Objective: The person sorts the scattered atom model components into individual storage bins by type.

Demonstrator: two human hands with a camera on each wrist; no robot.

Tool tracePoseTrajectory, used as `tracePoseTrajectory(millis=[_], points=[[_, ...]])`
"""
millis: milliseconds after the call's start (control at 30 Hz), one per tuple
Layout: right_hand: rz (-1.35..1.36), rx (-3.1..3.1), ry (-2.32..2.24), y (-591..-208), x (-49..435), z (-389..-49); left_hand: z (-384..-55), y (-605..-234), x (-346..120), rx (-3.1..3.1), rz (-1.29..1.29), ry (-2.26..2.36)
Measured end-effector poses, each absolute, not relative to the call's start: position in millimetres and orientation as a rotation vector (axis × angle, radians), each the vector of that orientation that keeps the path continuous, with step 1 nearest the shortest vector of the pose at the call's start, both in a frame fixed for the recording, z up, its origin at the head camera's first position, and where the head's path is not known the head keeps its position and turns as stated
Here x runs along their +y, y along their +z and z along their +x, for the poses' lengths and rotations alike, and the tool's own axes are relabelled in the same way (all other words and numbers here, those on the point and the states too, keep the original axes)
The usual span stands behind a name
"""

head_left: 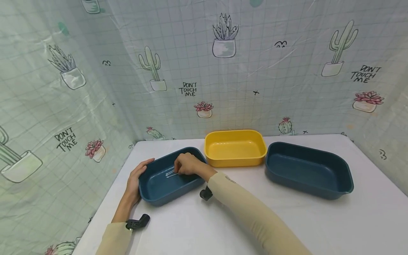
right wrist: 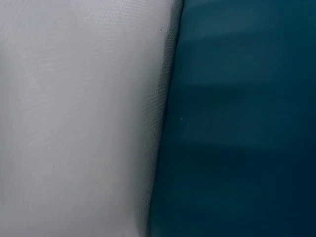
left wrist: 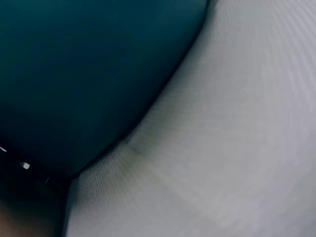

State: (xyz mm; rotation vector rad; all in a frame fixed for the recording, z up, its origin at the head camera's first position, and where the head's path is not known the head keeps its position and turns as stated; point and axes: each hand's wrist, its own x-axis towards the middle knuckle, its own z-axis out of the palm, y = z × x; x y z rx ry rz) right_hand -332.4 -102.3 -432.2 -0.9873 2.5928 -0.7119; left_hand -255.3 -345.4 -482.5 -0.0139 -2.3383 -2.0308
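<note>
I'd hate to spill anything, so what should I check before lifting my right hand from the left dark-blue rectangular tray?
1. Left hand bracing the left dark-blue rectangular tray: ok, it rests against the left end.
2. Right hand at the thin, pale sticks: ok, fingers curled beside them.
3. Secure pinch: cannot tell, the fingers hide the sticks' far ends.
4. Wrist views showing the pinch: not ok, neither does.
5. Yellow rounded-rectangular tray upright: ok.
6. Right dark-blue rounded-rectangular tray upright: ok.
</note>
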Motion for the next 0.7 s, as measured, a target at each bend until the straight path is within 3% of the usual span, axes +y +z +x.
tracePoseTrajectory(millis=[700], points=[[-0.966, 2.641, -0.763, -435.9, -105.2, -339.6, -256.8, -484.1, -347.3, -2.331, -0.016, -2.035]])
